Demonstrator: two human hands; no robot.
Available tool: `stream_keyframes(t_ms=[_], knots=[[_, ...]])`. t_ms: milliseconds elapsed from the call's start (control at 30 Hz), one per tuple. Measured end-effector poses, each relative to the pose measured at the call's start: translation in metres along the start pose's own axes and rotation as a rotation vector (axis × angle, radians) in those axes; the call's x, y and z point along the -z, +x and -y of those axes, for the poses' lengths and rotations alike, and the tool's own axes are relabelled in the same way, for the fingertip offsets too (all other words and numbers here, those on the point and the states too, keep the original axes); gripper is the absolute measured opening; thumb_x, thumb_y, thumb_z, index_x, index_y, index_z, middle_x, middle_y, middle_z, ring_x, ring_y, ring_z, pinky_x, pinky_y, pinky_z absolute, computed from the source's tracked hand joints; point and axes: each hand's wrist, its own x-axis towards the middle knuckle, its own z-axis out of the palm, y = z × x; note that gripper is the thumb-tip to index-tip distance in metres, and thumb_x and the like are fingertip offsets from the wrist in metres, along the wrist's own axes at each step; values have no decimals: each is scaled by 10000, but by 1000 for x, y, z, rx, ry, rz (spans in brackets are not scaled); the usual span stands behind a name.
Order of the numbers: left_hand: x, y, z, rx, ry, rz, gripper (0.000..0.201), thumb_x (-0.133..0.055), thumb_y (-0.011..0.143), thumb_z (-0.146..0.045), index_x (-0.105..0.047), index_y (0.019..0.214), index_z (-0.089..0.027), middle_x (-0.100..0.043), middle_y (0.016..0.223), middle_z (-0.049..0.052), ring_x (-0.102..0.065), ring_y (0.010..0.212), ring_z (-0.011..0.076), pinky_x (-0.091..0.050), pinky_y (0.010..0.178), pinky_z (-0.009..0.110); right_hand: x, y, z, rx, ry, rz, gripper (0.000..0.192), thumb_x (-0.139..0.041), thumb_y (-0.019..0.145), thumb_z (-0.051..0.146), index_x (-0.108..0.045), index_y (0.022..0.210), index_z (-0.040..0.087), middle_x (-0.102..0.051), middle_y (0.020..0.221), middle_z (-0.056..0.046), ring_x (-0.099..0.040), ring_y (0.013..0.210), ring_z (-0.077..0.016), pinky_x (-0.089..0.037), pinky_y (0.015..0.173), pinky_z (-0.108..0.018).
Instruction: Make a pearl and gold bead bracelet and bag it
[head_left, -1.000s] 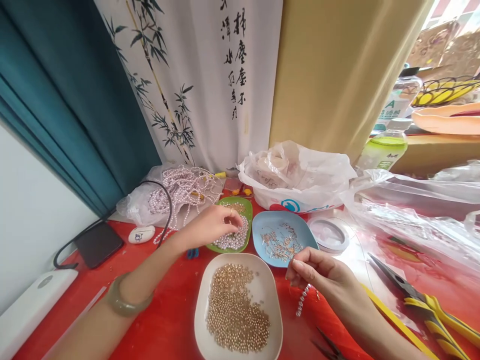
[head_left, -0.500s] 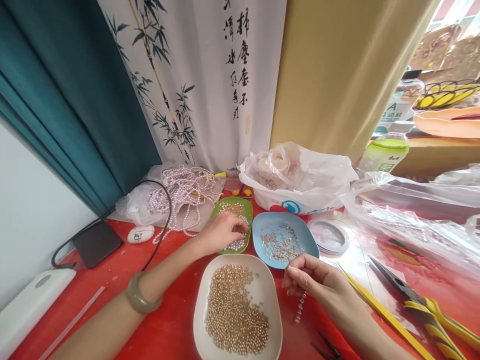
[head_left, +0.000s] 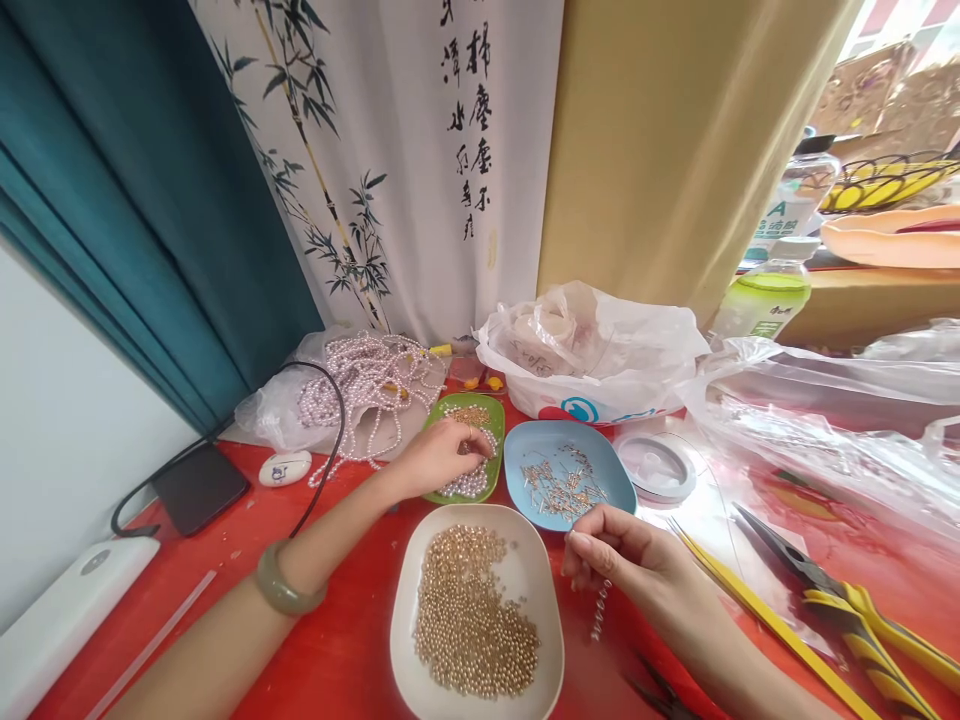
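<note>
Head view: left hand (head_left: 446, 456), grip unclear, has lowered over green tray (head_left: 496, 412); right hand (head_left: 626, 548) pinches bead strand (head_left: 598, 612)

Homelike craft corner, printed curtain (head_left: 409, 170), green bead tray (head_left: 495, 415)

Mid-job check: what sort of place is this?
Probably a beadwork table, perhaps in a home: a green tray holds pale beads, a blue tray holds thin, metallic-looking pins, and long-nosed pliers lie at the right.

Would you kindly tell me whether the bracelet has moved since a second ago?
Yes; against the white oval object, the bracelet has shifted rightward in the picture, nearer the green tray.
</note>
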Motion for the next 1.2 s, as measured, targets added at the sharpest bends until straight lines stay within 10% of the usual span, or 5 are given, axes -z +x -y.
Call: stream_keyframes(t_ms=[767,1200], knots=[[-8,2,-4,-32,36,-80,118,-569,730,-208,-663,801,-221,-659,884,9,-498,931,216,-372,841,354,-5,-3,0,-14,8,4,252,-528,793,386,-531,662,171,-579,616,11,-501,571,-115,-382,562,-245],[-4,1,-19,86,-498,-98,137,-583,718,-271,-627,787,-161,-639,832,40,-543,774,165,-423,709,301,-8,-4,3,-55,109,31,252,-542,783,387,-532,666,164,-598,606,11,-516,532,-96,-387,505,-219]])
